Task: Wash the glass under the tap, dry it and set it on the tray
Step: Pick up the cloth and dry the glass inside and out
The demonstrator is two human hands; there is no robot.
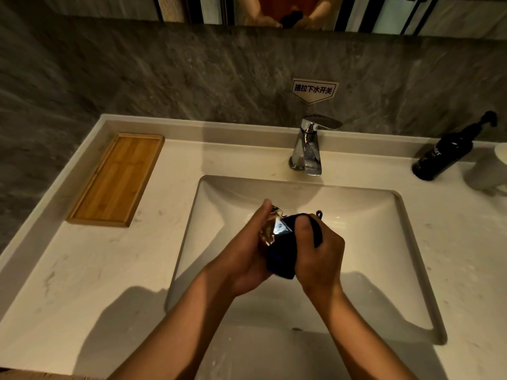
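Glass [271, 227] (one) gripped by left hand [247, 253]; right hand [319, 256] fingers clutch one dark cloth [282, 259]; one tray [116, 178].

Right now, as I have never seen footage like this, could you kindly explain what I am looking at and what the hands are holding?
This is one picture from a camera worn on a person's head, looking down at their own bare hands over a sink. The left hand holds a glass; the right hand presses a dark cloth around it, apparently drying it. No water runs from the tap. On the counter, a wooden tray lies to the left and a dark pump bottle stands to the right.
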